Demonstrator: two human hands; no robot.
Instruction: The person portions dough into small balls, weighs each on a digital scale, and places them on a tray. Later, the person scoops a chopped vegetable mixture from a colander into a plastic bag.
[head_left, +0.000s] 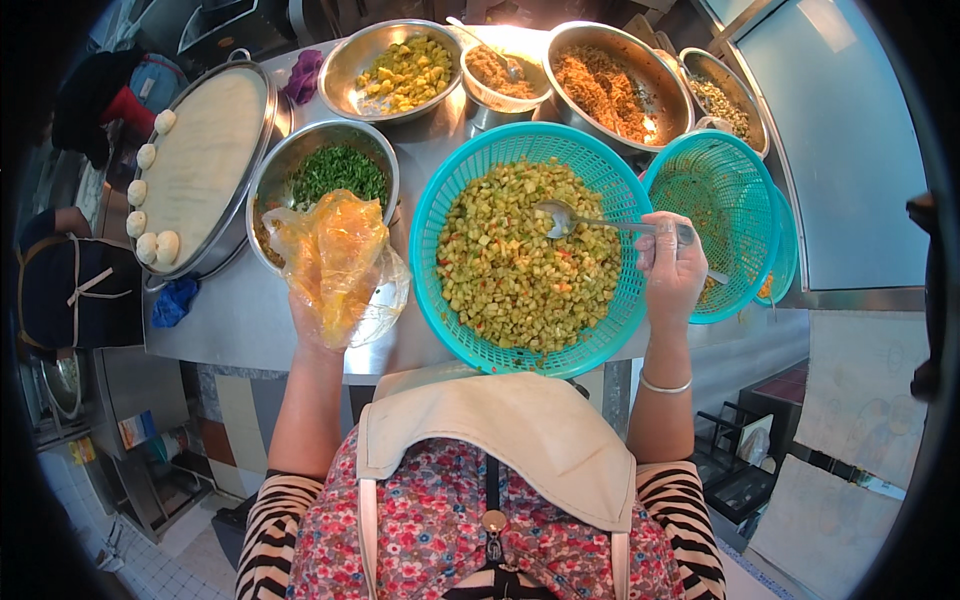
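My left hand holds an orange-stained clear plastic bag, which covers much of the fingers. Behind the bag is a steel bowl with chopped green herbs. My right hand grips the handle of a metal spoon; the spoon's bowl rests on diced green vegetables with red bits. They fill a large turquoise plastic colander in front of me. A bracelet is on my right wrist.
Dough balls line the rim of a large covered round pan at left. Bowls of yellow pieces, brown filling and orange shreds stand behind. Another turquoise colander is at right. A person in an apron stands far left.
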